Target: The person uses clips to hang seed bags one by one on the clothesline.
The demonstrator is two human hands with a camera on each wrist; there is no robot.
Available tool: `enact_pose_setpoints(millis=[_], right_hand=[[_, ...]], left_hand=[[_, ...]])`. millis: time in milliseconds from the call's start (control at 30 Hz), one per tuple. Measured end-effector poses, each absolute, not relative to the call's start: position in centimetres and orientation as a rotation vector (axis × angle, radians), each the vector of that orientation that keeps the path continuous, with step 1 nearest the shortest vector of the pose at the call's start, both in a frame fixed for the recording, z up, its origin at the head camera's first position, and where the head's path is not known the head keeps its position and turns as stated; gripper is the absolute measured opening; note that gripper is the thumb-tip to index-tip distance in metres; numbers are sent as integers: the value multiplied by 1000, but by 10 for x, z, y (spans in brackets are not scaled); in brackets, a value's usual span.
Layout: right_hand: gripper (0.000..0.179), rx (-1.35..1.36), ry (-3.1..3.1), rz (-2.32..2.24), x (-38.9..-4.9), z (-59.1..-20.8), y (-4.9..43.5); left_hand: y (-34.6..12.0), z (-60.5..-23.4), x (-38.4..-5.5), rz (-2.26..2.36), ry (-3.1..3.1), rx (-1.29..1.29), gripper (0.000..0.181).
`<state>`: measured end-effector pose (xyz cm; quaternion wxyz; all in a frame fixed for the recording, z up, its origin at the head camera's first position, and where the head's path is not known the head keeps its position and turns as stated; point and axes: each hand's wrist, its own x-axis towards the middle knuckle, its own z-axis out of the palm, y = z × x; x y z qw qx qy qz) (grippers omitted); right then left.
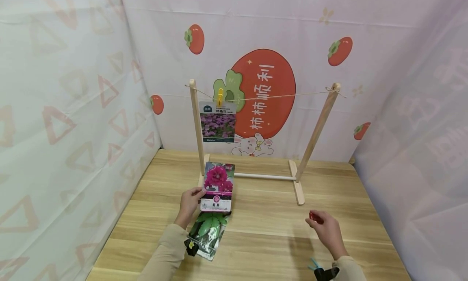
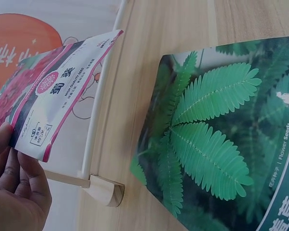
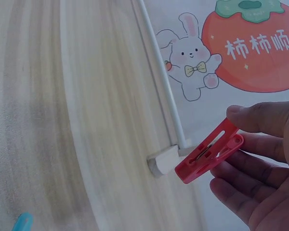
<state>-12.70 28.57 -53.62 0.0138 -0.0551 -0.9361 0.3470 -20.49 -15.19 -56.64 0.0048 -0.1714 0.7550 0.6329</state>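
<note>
We see the left hand pinching the hollyhock seed packet, its thumb and fingers closing on the left edge near the bottom corner, so that the magenta bloom stands uppermost before the left end of the wooden drying frame. Just below it, in the head view, we find the green-leaf seed packet lying aslant on the table, its upper end overlapped by the held one and its lower left corner beside the wrist camera. Our right hand grips a red clothespin between thumb and forefinger at the handle end, the other fingers loosely bent; we have it above the table, to the right of the frame's right foot and apart from it. Between the tops of the two posts we see twine, and near the left post a yellow clothespin clips the purple-flower seed packet to it, picture facing us. A white rod joins the frame low down, and behind it a backdrop shows a large red persimmon above a cartoon rabbit.
</note>
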Motion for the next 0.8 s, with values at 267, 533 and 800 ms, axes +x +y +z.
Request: enact_pose_setpoints(millis=[267,533,800], right_hand=[[33,-142,-2803,1103,-130,-529,285],[33,-126,-2748,1093,-135,-520,282],[33,-136,-2744,1101,-139,-510,281]], left_hand=[[-152,-558,-205,2021,2332,-557,32],[-150,-554,-205,2059,2299,-554,31],[-152,-547,-206,2076,2322,-498,31]])
